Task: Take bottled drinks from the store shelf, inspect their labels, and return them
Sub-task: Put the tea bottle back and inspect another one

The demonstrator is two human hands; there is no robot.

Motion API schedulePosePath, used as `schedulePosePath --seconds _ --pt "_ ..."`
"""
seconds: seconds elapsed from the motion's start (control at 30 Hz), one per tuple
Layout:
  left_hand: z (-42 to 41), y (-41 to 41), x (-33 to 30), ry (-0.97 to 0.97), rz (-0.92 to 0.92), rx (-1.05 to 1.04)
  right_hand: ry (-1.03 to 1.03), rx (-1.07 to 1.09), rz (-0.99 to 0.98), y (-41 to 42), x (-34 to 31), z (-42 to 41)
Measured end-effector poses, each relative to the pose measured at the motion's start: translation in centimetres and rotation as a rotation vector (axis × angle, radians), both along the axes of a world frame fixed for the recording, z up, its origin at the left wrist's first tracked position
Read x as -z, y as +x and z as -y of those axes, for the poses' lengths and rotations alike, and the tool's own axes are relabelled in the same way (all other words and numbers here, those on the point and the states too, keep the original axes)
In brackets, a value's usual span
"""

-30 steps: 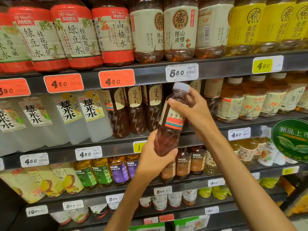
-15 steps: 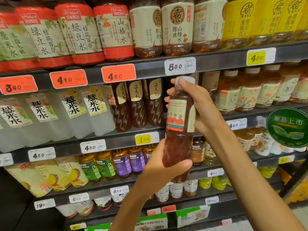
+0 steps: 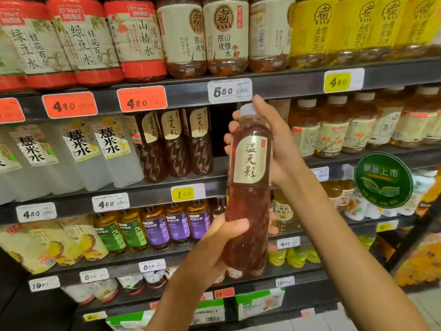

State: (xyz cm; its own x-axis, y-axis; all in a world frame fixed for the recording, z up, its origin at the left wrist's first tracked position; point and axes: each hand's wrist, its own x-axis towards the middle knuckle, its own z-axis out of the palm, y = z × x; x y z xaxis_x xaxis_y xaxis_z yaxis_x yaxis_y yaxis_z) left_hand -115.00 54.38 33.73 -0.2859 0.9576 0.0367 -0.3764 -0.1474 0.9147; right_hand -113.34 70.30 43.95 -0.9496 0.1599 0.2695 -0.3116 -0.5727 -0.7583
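Observation:
I hold a tall reddish-brown drink bottle [image 3: 249,187] upright in front of the shelves, its gold label with red characters facing me and a pale cap on top. My left hand [image 3: 212,249] grips the lower body of the bottle, thumb across the front. My right hand [image 3: 274,144] wraps the upper part from behind, one finger lying over the cap. Three matching bottles [image 3: 176,144] stand on the second shelf [image 3: 152,187], with a dark gap [image 3: 220,130] to their right.
Large red-labelled and cream-labelled bottles fill the top shelf [image 3: 181,91], yellow ones at the right. Cloudy white bottles [image 3: 78,154] stand left of the matching ones. A round green sign [image 3: 383,180] sticks out at the right. Price tags line each shelf edge.
The bottle has turned from tilted to upright and rotated, so the gold front label now faces me instead of the side panel. Both hands have kept their hold on it.

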Motion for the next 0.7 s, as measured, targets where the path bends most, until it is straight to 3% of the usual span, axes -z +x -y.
schedulePosePath --seconds 0.1,0.2,0.3,0.47,0.57,0.7 --pt "-1.9 0.7 -0.6 -0.049 -0.015 -0.174 0.158 0.223 0.045 0.9 -0.3 -2.0" --pt "-4.7 2.7 -1.2 -0.084 0.098 -0.275 0.226 0.299 0.087 1.7 -0.1 -3.7" --pt "-6.5 4.7 -0.9 0.004 0.28 -0.244 0.156 0.137 0.093 2.8 0.1 -5.2" --pt "-7.5 6.7 0.0 0.207 0.517 0.036 -0.127 -0.147 0.082 3.6 1.3 -6.2" --pt "-8.0 6.7 0.6 0.173 0.41 0.0 -0.063 -0.108 0.078 3.5 1.2 -6.3" --pt "-8.7 5.8 0.2 -0.037 0.204 -0.299 0.201 0.125 0.092 3.8 0.7 -6.8"
